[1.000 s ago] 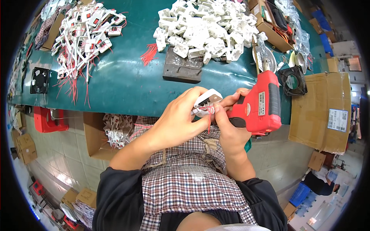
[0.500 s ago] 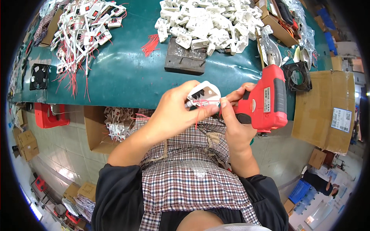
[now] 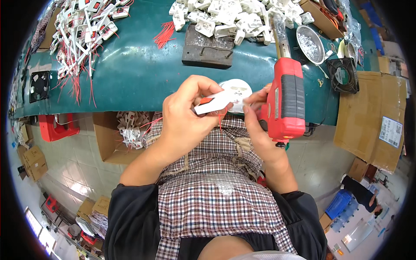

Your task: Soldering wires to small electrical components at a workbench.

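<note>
My left hand grips a white plastic socket part with a red switch and thin red wires hanging from it. My right hand pinches the same part from the right, its fingertips on the round white end. A red cordless electric screwdriver lies against the back of my right hand, just at the front edge of the green table. Both hands are held over my lap, above a checked apron.
A dark metal block sits on the table ahead. White socket parts are heaped at the back centre and wired ones at the left. A metal bowl, small black fans and cardboard boxes stand to the right.
Both hands have lifted the white part slightly and turned it, so its round face and red switch now show. The red screwdriver stays by my right hand.
</note>
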The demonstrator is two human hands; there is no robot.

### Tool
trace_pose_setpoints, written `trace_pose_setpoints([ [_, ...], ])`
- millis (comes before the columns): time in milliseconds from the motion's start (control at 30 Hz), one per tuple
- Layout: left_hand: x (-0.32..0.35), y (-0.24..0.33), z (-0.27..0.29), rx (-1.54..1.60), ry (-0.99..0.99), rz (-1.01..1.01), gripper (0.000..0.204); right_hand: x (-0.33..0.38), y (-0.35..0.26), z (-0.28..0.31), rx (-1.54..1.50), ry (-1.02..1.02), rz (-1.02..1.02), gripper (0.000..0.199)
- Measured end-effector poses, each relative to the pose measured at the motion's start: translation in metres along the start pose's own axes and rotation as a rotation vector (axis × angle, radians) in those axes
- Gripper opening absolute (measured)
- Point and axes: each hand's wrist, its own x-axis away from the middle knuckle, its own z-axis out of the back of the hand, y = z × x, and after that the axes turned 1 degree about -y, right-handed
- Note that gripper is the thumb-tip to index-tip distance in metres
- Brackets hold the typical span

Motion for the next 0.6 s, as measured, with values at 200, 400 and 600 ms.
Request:
trace_pose_setpoints([
  [200, 0.001, -0.019, -0.006, -0.088, 0.105, 0.003, 0.028, -0.001, 0.007, 0.020, 0.284, -0.164, 0.138, 0.066],
  [400, -0.001, -0.024, -0.013, -0.252, 0.158, -0.133, 0.026, 0.002, 0.014, 0.008, 0.354, -0.030, 0.251, 0.070],
  [600, -0.007, -0.024, -0.016, -0.291, 0.175, -0.106, 0.025, 0.028, -0.012, 0.029, -0.013, 0.041, -0.099, 0.060],
])
